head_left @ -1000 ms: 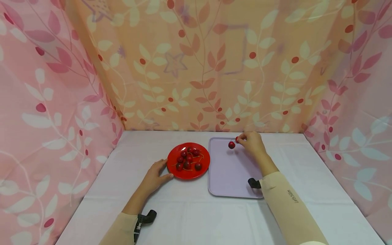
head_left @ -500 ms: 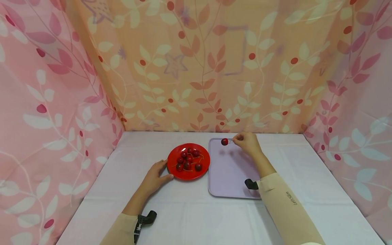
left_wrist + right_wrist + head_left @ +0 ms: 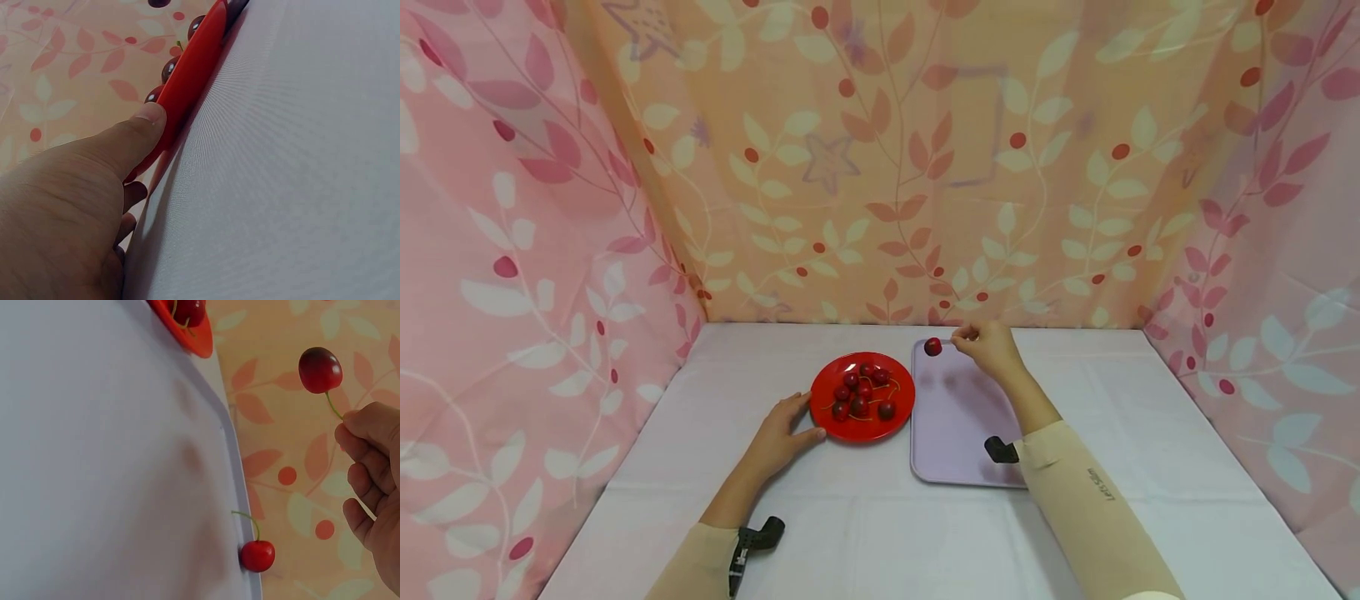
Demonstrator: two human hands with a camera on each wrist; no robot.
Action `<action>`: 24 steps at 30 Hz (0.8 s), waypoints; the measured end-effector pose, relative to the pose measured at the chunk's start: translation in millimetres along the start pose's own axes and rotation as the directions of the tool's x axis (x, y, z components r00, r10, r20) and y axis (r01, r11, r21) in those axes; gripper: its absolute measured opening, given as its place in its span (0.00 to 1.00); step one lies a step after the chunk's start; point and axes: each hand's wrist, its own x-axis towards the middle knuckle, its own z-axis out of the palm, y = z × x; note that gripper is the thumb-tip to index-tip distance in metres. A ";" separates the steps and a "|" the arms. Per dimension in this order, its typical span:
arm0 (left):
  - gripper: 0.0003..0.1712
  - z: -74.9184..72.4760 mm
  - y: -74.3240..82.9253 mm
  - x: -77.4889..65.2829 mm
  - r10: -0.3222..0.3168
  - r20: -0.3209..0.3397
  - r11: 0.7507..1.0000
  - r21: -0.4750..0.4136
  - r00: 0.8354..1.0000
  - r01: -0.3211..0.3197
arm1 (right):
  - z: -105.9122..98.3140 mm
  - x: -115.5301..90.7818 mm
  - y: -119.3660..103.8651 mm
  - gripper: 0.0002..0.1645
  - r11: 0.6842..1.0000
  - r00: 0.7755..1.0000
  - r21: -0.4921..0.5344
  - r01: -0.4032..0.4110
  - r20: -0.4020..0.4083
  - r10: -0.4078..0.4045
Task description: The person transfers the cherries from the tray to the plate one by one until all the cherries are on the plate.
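By its thin green stem, my right hand [image 3: 991, 346] pinches a dark red cherry [image 3: 320, 370] between thumb and forefinger. The cherry hangs in the air over the back left of a pale purple tray [image 3: 951, 446]. Another cherry [image 3: 257, 555] lies by the tray's far edge in the right wrist view; the right hand hides it in the head view. My left hand [image 3: 778, 437] holds the left rim of a red plate [image 3: 859, 434], thumb and fingers spread along the edge. On the plate sit several cherries [image 3: 886, 409] with stems.
Plate and tray stand side by side on a white tabletop [image 3: 850, 533]. A flowered orange curtain [image 3: 865, 208] closes off the back, with a pink curtain [image 3: 550, 292] at the left and another pink curtain [image 3: 1285, 317] at the right.
My right hand has moved left over the tray, carrying the cherry toward the plate. The left hand, the plate and its cherries have stayed in place.
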 end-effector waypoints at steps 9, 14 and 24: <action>0.48 -0.6 1.5 -0.6 -0.005 -0.015 1.000 -0.001 1.000 0.005 | 4.8 8.7 -22.4 0.04 0.998 0.999 0.045 0.038 0.018 -0.039; 0.49 0.3 -0.1 -0.1 -0.005 -0.005 1.000 0.000 1.000 0.005 | 11.6 13.3 -28.8 0.04 0.996 0.997 0.064 0.067 0.027 -0.068; 0.48 -0.8 0.4 -0.7 0.021 0.001 1.000 -0.015 1.000 -0.021 | 22.5 17.1 -46.5 0.05 0.998 0.997 0.038 0.056 0.046 -0.058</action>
